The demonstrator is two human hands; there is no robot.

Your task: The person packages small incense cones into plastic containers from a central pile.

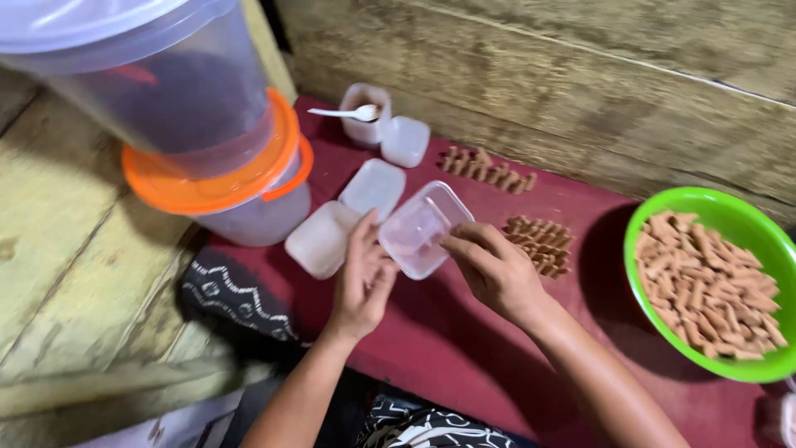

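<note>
Near the middle of the red mat [431, 348], the left hand [363, 278] and right hand [491, 267] each close a grip on a tilted clear square container [421, 229], holding it just above the mat. To the right sits a green bowl [663, 207] of brown rolled snacks [705, 286]; farther off lie two square lids [348, 216] and rows of rolls [487, 168].

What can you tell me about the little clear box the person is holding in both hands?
The clear box is small, squarish with rounded corners, and looks like thin see-through plastic. It appears empty and has no lid on. It is tilted, its opening towards the camera, above the dark red cloth. The left hand steadies its lower left side; the right hand pinches its right rim.
</note>
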